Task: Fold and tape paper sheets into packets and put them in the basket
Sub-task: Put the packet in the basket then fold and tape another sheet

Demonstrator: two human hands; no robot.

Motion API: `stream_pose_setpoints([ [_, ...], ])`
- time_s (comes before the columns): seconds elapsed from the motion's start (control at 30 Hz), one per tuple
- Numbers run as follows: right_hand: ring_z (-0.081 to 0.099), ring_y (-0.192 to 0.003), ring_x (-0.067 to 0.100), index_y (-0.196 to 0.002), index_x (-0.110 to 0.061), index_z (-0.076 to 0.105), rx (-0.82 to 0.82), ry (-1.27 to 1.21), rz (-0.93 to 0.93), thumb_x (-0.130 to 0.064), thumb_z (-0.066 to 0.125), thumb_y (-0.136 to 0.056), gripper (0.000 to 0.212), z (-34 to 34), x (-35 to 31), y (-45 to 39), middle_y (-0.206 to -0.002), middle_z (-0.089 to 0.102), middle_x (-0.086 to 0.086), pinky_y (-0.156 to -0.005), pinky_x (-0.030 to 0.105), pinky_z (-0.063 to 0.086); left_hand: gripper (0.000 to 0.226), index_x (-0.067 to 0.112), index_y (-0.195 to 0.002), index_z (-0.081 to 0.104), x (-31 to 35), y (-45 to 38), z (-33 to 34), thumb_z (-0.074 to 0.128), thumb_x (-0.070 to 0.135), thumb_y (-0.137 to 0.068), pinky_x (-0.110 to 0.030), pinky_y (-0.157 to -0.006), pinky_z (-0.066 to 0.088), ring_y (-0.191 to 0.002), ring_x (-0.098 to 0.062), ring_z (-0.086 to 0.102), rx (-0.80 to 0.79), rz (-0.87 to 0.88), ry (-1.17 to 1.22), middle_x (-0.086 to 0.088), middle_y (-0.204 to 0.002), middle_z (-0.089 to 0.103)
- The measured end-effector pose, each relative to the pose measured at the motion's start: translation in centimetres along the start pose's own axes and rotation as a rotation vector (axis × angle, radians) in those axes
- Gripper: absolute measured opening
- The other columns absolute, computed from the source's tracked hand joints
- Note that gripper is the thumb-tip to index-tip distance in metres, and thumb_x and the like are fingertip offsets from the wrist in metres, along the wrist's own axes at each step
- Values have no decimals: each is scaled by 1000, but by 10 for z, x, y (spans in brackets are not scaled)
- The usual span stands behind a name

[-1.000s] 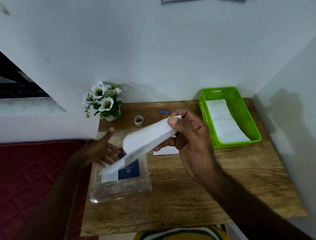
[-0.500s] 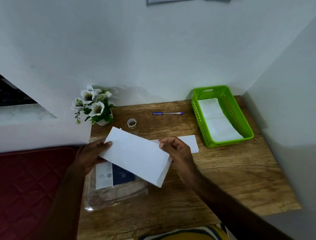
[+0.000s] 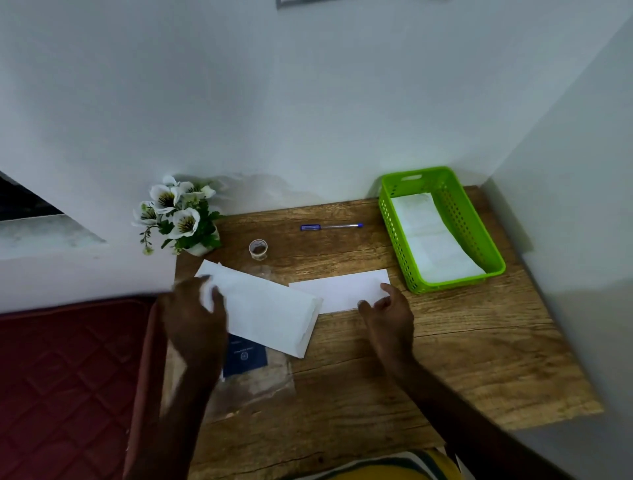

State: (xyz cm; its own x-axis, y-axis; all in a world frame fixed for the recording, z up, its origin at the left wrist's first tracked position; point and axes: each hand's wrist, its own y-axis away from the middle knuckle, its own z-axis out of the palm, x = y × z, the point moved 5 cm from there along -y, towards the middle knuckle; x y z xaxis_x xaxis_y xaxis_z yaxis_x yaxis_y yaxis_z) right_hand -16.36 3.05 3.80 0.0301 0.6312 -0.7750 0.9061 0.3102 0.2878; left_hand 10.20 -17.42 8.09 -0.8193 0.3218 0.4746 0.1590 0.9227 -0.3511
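1. The left hand was blurred and covered the near-left corner of the folded paper.
2. That paper hid much of the plastic sleeve beneath it.
3. The print on the blue card was too small to read.
4. The picture frame on the far wall was cut off by the top edge.

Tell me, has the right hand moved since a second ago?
Yes. The right hand let go of the folded sheet and shifted right, toward the green basket. It now rests at the near edge of the smaller paper.
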Motion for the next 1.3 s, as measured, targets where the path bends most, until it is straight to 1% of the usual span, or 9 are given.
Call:
stream_pose_setpoints([
  [0.17,64,-109,28,-139,-29,50,13,101,49,-47,78,-77,70,-10,9,-9,-113,67,1,-92,43,51,34,16,-123,68,43,76,52,60,32,-95,-48,-110,40,-124,-31,57,-296,253,63,-9,-132,66],
  [0.33,61,-117,33,-140,-25,48,23,171,89,-52,79,-76,76,-12,4,-13,-130,64,4,-96,44,48,60,22,-139,59,56,96,72,54,60,-93,-48,-118,31,-138,-26,46,-458,191,-36,-3,-149,54],
  [0.43,62,-115,33,-134,-24,51,13,172,116,-53,80,-75,72,-8,0,-14,-127,65,5,-95,43,49,72,25,-146,50,59,101,73,51,71,-90,-44,-120,27,-142,-24,40,-489,195,-86,-3,-156,45],
  [0.7,65,-101,26,-106,-23,60,-32,77,137,-45,83,-74,45,-5,0,-20,-108,68,0,-79,33,44,74,23,-148,45,60,104,72,56,67,-90,-51,-121,30,-144,-26,38,-471,188,-66,-4,-158,42],
  [0.83,64,-89,20,-78,-24,64,-17,68,54,-39,81,-77,23,-8,1,-21,-91,66,-7,-71,29,40,74,21,-149,44,58,111,72,55,64,-91,-56,-122,26,-148,-28,34,-446,196,-70,-6,-161,38],
  [0.9,60,-90,16,-73,-25,62,-13,87,-24,-34,80,-78,20,-8,-4,-19,-89,62,-10,-69,28,38,74,20,-150,44,56,114,72,53,64,-92,-56,-124,21,-150,-29,32,-434,193,-87,-6,-162,36],
  [1.0,54,-101,16,-83,-28,61,12,144,-119,-32,80,-76,20,-7,-8,-17,-100,59,-8,-70,28,40,74,20,-149,44,57,115,72,48,66,-92,-58,-123,22,-149,-30,32,-421,187,-90,-7,-161,38],
  [1.13,53,-117,22,-121,-22,54,5,151,-39,-34,80,-76,54,-4,-6,-18,-122,58,0,-83,38,50,73,19,-147,45,58,117,71,45,67,-92,-62,-121,26,-147,-32,37,-391,176,-100,-9,-158,42],
  [1.3,55,-121,26,-135,-17,51,-56,105,53,-31,81,-74,70,1,-1,-26,-132,56,3,-89,37,48,74,20,-148,44,59,119,71,42,68,-93,-60,-122,24,-148,-30,35,-403,142,-122,-7,-159,41],
])
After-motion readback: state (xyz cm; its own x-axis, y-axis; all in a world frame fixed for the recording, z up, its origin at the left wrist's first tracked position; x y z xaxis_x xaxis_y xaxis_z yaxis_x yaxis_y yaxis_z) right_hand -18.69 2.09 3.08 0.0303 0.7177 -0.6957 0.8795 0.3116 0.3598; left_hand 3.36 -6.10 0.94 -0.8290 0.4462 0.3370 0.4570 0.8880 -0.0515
